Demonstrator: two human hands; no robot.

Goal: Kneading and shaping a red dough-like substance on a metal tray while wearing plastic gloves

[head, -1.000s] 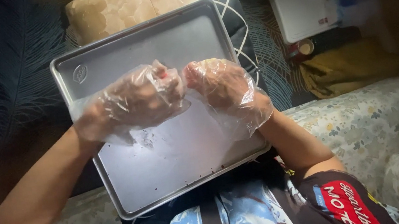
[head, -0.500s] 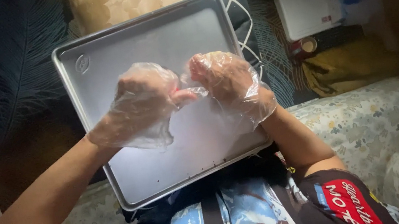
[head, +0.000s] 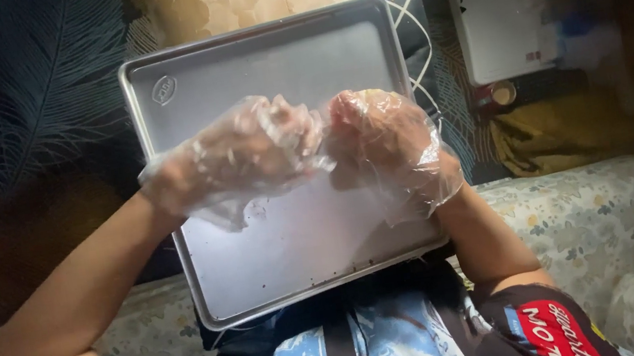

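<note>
Both my hands wear thin clear plastic gloves and hover over a rectangular metal tray point(head: 276, 60) that rests on my lap. My left hand point(head: 236, 160) is curled, its fingertips meeting those of my right hand point(head: 386, 139) at the middle of the tray. The right hand is also curled, and its loose glove cuff hangs at the wrist. Whether anything lies between the fingers is hidden. The tray is bare apart from a few dark crumbs near its front rim.
A white cable point(head: 419, 48) runs along the tray's right edge. A white box point(head: 497, 16), a small round tin point(head: 502, 94) and a yellow cloth point(head: 551, 137) lie to the right. A floral cushion point(head: 604, 220) is under my right elbow, and a leaf-patterned fabric point(head: 32, 94) is on the left.
My hands went from flatter, spread fingers to curled ones pressed together at the fingertips. They stayed over the middle of the tray.
</note>
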